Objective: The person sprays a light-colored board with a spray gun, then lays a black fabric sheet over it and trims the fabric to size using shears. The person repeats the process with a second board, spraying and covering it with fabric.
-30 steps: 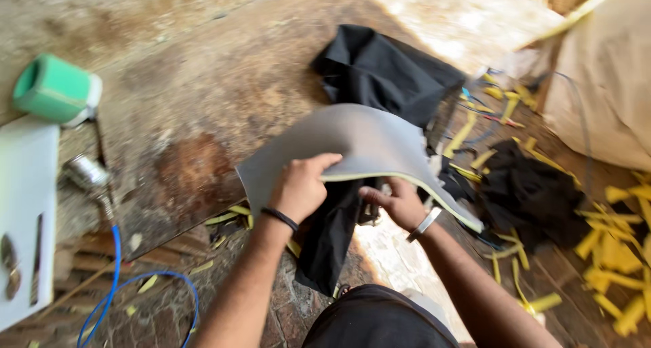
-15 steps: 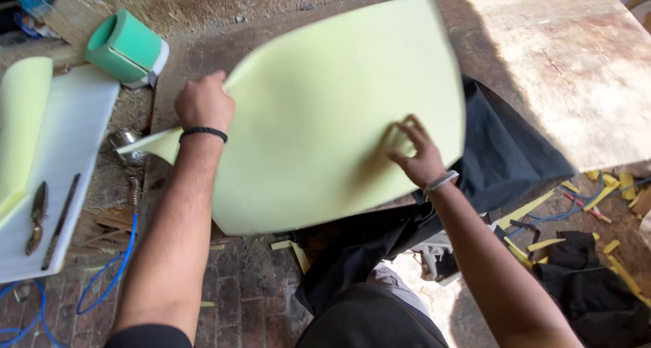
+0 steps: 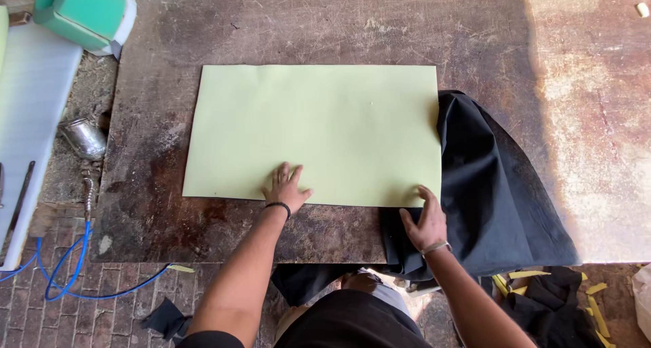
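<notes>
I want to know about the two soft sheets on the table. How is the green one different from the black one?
The pale green sheet lies flat and smooth with straight edges; the black cloth is rumpled and folded. The green sheet sits wholly on the wooden table; the black cloth hangs over its near edge. The left hand presses flat on the green sheet; the right hand rests at its corner, over the black cloth. Both lie on the same table, touching.

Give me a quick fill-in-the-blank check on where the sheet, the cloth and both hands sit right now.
1. The pale green rectangular foam sheet lies ____ on the worn brown wooden table.
2. The left hand presses on the sheet's ____ edge.
3. The right hand rests at the sheet's corner, beside the ____ cloth.

Missing words: flat; near; black
</notes>
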